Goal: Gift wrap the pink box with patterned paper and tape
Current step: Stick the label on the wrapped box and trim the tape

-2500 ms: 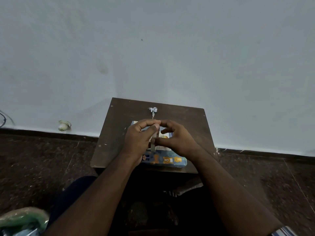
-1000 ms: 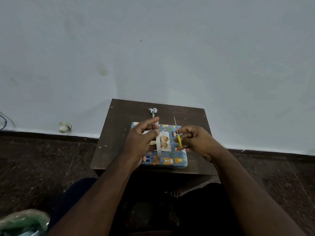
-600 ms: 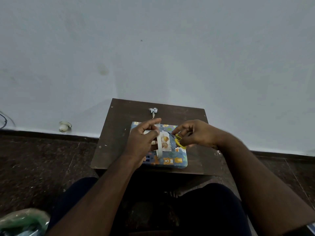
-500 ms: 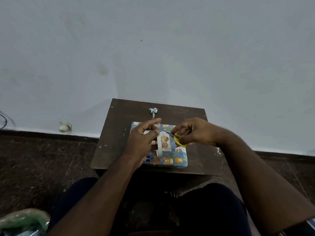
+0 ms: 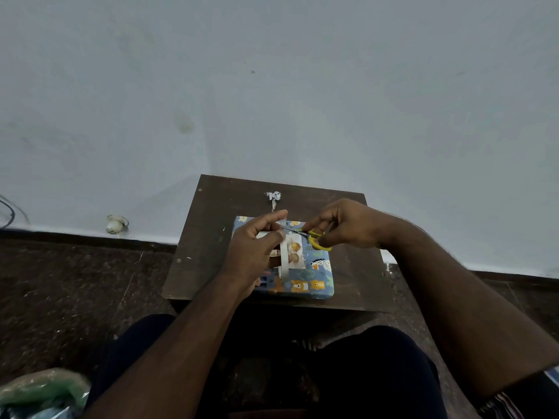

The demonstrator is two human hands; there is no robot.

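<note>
The box (image 5: 305,282), wrapped in blue animal-patterned paper, lies on a small dark wooden table (image 5: 211,237). My left hand (image 5: 254,252) holds a roll of pale tape (image 5: 284,258) upright over the box, with a strip pulled up between thumb and forefinger. My right hand (image 5: 344,225) grips yellow-handled scissors (image 5: 314,238). Their dark blades point left and reach the tape strip near my left fingertips.
A small scrap of patterned paper (image 5: 273,197) lies at the table's far edge, close to the white wall. A pale round object (image 5: 116,224) sits on the floor by the wall at left. A green plastic bag (image 5: 39,394) is at lower left.
My right hand let go of the tape, picked up the yellow scissors on the right and brought the blades left to the strip. My left hand stayed on the roll.
</note>
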